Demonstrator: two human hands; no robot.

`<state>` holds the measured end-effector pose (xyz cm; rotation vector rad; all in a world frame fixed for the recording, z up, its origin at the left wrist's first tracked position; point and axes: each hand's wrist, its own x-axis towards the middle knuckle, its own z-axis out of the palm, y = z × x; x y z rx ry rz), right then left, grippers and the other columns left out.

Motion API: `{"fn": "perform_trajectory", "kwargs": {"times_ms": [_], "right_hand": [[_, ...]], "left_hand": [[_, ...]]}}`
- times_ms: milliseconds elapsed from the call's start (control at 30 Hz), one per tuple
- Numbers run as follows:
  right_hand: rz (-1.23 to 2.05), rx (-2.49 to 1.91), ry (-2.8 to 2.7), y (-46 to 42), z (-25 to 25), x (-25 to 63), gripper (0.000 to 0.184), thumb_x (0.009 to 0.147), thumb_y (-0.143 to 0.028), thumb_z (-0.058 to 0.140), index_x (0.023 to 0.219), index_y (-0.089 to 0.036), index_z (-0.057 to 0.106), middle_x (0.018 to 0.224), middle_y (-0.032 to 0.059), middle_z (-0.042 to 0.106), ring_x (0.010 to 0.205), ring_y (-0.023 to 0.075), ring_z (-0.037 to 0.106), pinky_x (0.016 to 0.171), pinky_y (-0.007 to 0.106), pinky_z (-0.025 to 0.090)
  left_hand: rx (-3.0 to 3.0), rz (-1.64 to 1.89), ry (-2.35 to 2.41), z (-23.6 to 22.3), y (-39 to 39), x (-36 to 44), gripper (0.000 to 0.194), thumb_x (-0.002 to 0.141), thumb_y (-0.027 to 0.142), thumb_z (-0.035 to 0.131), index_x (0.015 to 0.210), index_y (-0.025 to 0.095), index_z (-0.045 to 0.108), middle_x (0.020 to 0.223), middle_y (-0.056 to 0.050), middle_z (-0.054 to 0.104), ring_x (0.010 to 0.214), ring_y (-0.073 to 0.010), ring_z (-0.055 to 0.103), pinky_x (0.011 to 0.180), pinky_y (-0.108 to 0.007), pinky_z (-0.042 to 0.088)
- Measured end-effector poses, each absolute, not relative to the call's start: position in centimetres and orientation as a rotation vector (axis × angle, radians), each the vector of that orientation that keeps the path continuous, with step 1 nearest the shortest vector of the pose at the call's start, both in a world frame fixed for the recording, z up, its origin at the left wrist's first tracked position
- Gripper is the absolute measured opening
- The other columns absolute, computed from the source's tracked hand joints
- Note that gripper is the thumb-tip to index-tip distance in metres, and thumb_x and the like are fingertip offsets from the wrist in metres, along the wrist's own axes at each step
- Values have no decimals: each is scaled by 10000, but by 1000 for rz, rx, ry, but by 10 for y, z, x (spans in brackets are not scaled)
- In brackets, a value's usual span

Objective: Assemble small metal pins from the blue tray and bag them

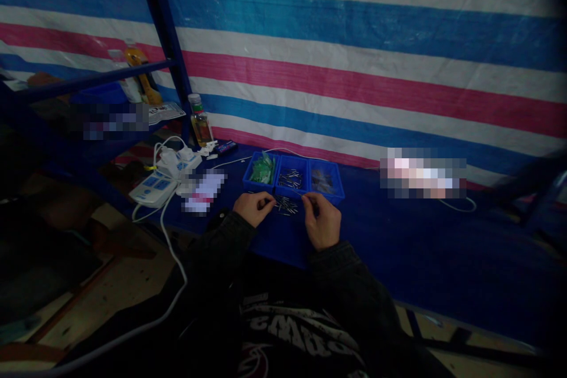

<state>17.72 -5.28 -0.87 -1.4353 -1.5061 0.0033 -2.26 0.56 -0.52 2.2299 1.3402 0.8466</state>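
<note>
My left hand (254, 208) is closed in a pinch at the left side of a small pile of thin metal pieces (287, 205). Across the pile, my right hand (323, 221) is also pinched, thumb against forefinger. Whatever either hand holds is too small and dark to make out. Just beyond the hands stands a blue three-part tray (275, 180). Its left compartment has green pieces (263, 169), apparently in clear plastic. More dark, slender metal pieces (290, 178) fill the middle one, and small brownish pieces (322, 180) lie in the right one.
A white power strip (155, 189) with cables and a blurred-out phone (204, 191) lie to the left. Behind them stands a bottle (201, 121) beside a blue metal frame (166, 29). At right, a blurred bright object (420, 172) lies on the blue table (398, 236).
</note>
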Motion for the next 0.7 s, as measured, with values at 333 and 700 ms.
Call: {"fn": "perform_trajectory", "kwargs": {"times_ms": [333,700], "right_hand": [[-103,-1747,-1558,-34,0,177,355,967,-426,482,1187,-212,659,586,-13,639,554,152,602,564,246,337],[118,-1809,-2080,-55,-16,164,229,957,-330,518,1161,-277,608,918,21,742,756,174,683,596,255,358]], "left_hand": [[2272,500,1421,1,4,-22,309,775,544,681,941,290,741,680,52,697,657,-131,624,563,-226,339],[2310,496,1380,-2,6,-22,214,820,458,649,884,270,730,738,40,715,671,-129,624,578,-229,346]]}}
